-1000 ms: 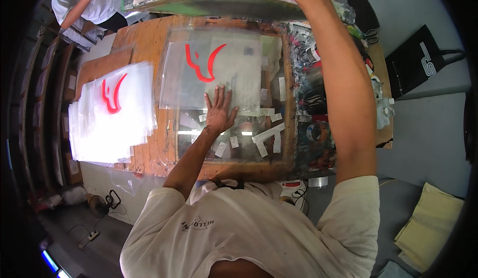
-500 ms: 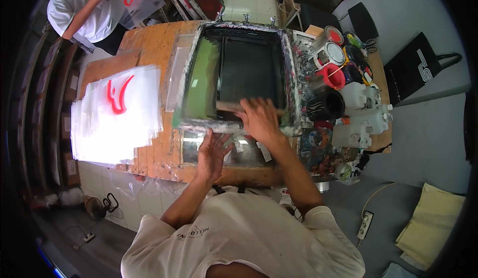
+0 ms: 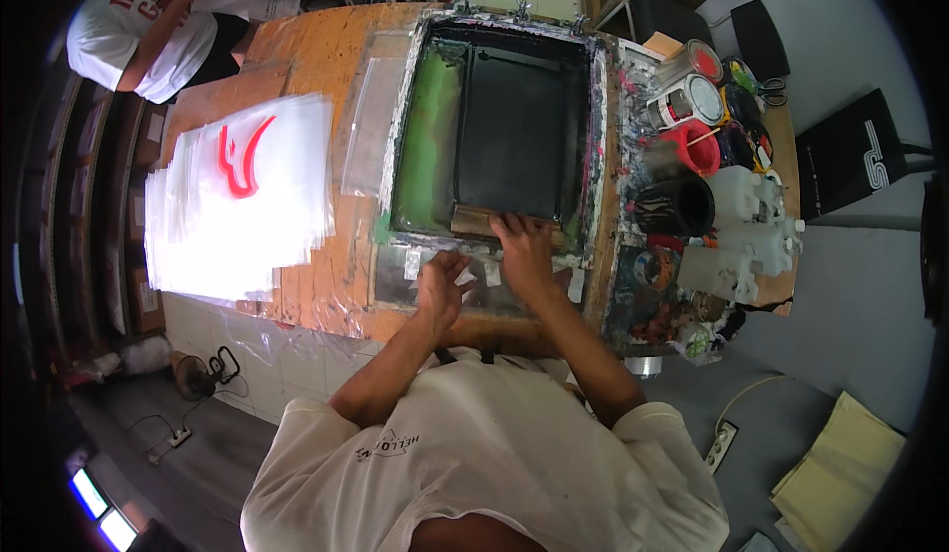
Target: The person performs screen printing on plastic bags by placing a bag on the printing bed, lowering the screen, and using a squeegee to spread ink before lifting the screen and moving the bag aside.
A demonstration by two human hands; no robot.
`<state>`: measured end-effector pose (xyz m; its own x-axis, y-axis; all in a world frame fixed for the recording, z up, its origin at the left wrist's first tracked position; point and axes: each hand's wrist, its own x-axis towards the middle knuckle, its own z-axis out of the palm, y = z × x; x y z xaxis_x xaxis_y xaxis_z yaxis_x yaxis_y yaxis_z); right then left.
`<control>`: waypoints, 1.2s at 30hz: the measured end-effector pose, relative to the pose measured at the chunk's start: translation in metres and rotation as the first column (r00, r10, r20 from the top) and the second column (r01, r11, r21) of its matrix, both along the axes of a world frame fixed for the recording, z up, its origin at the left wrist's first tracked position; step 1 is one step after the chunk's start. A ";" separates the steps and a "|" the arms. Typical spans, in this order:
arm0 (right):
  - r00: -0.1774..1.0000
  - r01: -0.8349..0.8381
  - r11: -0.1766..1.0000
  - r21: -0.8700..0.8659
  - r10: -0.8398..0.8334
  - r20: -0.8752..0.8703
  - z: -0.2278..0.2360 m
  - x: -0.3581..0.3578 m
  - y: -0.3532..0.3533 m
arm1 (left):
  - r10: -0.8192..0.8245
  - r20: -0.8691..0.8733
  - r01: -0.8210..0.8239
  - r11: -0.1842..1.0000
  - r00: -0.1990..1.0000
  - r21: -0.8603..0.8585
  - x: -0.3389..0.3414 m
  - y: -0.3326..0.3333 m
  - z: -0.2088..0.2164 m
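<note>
A screen-printing frame (image 3: 399, 127) stands in the middle of the wooden table, its mesh dark with black ink and green along the left side. At the near end of the mesh lies a squeegee (image 3: 476, 220) with a wooden handle. My right hand (image 3: 524, 255) grips that handle from above, fingers over the wood. Just in front of the frame's near edge is my left hand (image 3: 442, 283), fingers half curled and apart, with nothing plainly in it. Beneath it a clear sheet with white tape pieces (image 3: 492, 273) lies on the table.
To the left is a stack of clear plastic bags (image 3: 247, 226) with a red print on top. Paint cans (image 3: 685, 100), a red tub (image 3: 698, 147), a black tub (image 3: 676, 206) and white jugs (image 3: 736, 196) crowd the right side. A co-worker (image 3: 148, 33) holds a printed bag at far left.
My left hand has gone from palm-up with spread fingers at the frame's edge to half curled in front of it. The squeegee, blurred before, now looks still at the near end. The view has shifted.
</note>
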<state>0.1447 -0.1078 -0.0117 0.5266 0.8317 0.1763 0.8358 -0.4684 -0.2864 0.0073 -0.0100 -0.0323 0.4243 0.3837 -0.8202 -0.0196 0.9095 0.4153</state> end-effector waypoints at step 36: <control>0.960 -0.095 0.979 0.183 0.042 0.275 0.187 0.058 0.033 | -0.159 0.496 -0.044 0.927 0.854 0.372 0.040 0.050 0.174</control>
